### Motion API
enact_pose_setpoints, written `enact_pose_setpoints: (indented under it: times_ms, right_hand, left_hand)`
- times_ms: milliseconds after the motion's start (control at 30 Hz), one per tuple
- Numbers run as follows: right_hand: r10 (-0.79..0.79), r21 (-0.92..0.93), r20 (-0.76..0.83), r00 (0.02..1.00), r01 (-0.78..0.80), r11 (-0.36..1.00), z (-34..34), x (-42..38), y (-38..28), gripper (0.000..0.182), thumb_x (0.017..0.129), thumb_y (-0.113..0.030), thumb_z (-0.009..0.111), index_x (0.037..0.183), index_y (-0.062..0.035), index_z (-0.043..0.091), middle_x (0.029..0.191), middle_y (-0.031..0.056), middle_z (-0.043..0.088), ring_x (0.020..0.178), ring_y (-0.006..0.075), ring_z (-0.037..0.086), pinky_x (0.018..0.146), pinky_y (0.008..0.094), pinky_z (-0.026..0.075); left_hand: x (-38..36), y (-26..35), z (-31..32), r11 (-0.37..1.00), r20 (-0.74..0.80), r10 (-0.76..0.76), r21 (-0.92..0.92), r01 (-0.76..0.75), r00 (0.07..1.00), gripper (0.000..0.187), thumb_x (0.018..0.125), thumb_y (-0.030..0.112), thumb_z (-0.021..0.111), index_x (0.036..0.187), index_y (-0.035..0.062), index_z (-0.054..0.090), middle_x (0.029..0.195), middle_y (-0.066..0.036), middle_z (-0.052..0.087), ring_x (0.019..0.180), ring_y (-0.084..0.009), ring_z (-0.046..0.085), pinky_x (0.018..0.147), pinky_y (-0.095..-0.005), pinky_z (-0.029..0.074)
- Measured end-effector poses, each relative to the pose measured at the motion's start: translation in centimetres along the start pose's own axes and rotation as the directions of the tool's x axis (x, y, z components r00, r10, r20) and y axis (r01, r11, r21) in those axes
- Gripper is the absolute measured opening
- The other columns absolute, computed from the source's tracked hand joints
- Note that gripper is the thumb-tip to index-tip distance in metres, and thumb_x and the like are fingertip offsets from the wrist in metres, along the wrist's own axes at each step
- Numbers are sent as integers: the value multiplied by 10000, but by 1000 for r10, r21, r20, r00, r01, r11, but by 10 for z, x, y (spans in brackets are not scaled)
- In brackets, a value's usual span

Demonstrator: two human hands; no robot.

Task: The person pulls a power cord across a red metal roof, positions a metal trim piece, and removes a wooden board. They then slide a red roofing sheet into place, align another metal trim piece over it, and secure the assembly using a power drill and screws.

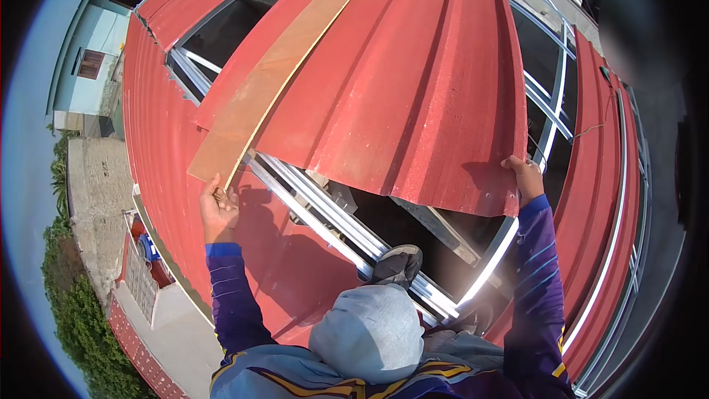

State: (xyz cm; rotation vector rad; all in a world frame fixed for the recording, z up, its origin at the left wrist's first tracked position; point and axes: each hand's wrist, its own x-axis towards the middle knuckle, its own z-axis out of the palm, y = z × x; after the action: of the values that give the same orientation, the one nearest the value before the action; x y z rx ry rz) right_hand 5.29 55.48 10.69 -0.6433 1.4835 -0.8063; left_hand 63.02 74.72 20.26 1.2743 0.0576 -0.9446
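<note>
- Grey cloth [367,336], 6 o'clock.
- Left hand [220,213], 9 o'clock: pinching end of wooden board [275,77], apparently steadying it.
- Right hand [526,179], 3 o'clock: gripping red sheet [384,103], likely against slipping.

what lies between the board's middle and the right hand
In the head view, the ribbed red sheet fills the stretch from the board to the right hand.

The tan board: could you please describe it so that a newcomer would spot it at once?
Find the large red ribbed sheet across the middle of the view. Over its left side slants a long, narrow tan board, its lower end at the left hand. Its flat, plain tan face sets it apart from the ribbed red sheet and silvery bars nearby.
</note>
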Motion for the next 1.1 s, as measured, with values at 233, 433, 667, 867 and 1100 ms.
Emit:
enact_pose_setpoints:
  times_ms: [233,433,667,867,1100]
  right_hand:
    - [86,-3,20,996,-86,996,9,28,77,236,700,-17,610,929,29,582,787,94,619,663,224,630,647,362,551]
    - [186,98,72,980,-192,976,-22,47,102,139,686,6,601,822,-7,574,742,65,597,639,212,610,647,364,544]
    - [209,116,103,973,-220,968,-19,36,91,40,700,-34,591,735,-46,577,697,47,583,639,192,601,663,341,526]
    - [98,214,154,983,-130,968,-3,20,75,148,695,-84,594,806,9,621,802,112,647,734,217,634,744,331,526]
    - [-35,587,395,918,-223,778,49,16,26,351,739,-99,597,1069,16,562,987,140,631,885,285,648,847,436,543]
  left_hand:
    - [-14,-73,-43,981,-49,-162,99,166,986,143,865,121,619,758,150,530,529,61,436,360,-54,293,350,-215,234]
    - [-12,-87,-49,965,93,-188,202,167,978,192,862,99,611,729,185,502,560,66,427,385,-47,303,371,-213,248]
    - [-8,-80,-52,986,31,-148,80,146,988,158,832,74,623,759,163,515,598,65,461,389,-52,309,363,-216,267]
    - [-10,-66,-34,999,-54,-47,19,48,997,104,889,161,619,817,151,546,612,54,477,394,-54,310,367,-225,262]
    - [-56,-48,9,976,-21,203,-75,-204,979,108,935,213,560,878,122,554,566,48,436,377,-60,293,339,-215,220]
